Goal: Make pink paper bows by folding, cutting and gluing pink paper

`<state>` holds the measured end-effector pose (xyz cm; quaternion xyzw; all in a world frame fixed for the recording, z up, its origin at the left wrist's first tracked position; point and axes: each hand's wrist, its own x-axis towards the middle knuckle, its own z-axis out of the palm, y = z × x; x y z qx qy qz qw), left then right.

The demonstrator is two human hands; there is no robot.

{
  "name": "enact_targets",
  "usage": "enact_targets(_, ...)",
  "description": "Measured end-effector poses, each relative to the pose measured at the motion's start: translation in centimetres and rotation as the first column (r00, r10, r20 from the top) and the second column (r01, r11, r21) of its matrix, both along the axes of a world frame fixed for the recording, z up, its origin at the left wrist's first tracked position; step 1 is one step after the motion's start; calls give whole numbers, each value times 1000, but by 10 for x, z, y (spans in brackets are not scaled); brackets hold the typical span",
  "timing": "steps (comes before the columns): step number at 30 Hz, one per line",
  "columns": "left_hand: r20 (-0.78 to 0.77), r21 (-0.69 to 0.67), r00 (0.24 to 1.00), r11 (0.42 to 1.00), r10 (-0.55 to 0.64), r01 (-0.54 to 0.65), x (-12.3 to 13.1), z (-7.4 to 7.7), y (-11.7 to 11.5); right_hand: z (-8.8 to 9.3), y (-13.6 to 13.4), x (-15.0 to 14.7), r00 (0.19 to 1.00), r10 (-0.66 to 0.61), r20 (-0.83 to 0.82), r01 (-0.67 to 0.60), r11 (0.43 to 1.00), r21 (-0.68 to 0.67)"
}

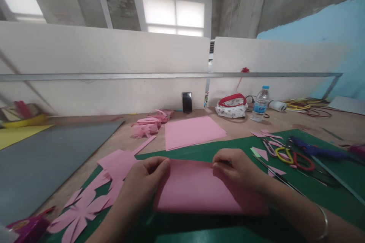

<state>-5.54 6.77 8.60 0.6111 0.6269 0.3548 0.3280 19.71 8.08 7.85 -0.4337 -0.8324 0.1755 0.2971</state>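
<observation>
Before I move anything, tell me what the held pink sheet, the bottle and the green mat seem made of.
Pink sheet: paper or thin card, matte; its flat, even color and thin edges suggest it. Bottle: likely clear plastic, glossy and see-through. Green mat: perhaps plastic or rubber, smooth, with a soft sheen along the bottom; which one stays open.

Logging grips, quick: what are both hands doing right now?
Left hand: closed, pinching the pink paper near its far-left corner.
Right hand: closed, pinching its far edge.
</observation>
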Motion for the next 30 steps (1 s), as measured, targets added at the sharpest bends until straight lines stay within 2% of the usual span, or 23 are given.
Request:
enact_targets(3, -195, 133, 981, 991, -4, 31, 0, 0, 1, -2, 1, 0, 1000, 25, 11, -25, 1000, 16)
enact_targets(4, -278, 202, 960, 975, -38, 97, 1, -1, 2, -3, 0, 0, 999, 43, 17, -43, 999, 19)
enact_targets(6, -433, 301, 890, 907, -145, 294, 2, -3, 3, -5, -2, -3, 995, 92, 33, -93, 995, 27)
enact_targets(8, -564, 285, 784, 829, -260, 480, 5, -6, 3, -6, -5, -6, 989, 134, 56, -136, 990, 34)
enact_targets(10, -618, 200, 715, 814, -328, 546, 7, -9, 2, -6, -8, -8, 985, 150, 84, -153, 988, 31)
enact_targets(12, -596, 113, 720, 850, -356, 514, 9, -10, 0, -4, -7, -7, 980, 154, 128, -154, 988, -10)
enact_targets(15, -549, 22, 769, 914, -327, 405, 7, -9, 0, 0, 2, 3, 969, 152, 196, -134, 986, -99)
enact_targets(18, -543, -62, 782, 944, -305, 324, 4, -6, 4, 5, 15, 21, 964, 140, 225, -106, 982, -156)
enact_targets(22, -499, -168, 799, 942, -335, 290, 2, -5, 9, 7, 24, 36, 956, 165, 243, -106, 966, -237)
enact_targets(25, -512, -203, 777, 931, -365, 303, 0, -6, 10, 5, 26, 37, 943, 195, 270, -116, 952, -284)
enact_targets(30, -524, -249, 749, 914, -406, 321, -2, -11, 12, -3, 29, 33, 929, 172, 327, -77, 955, -285)
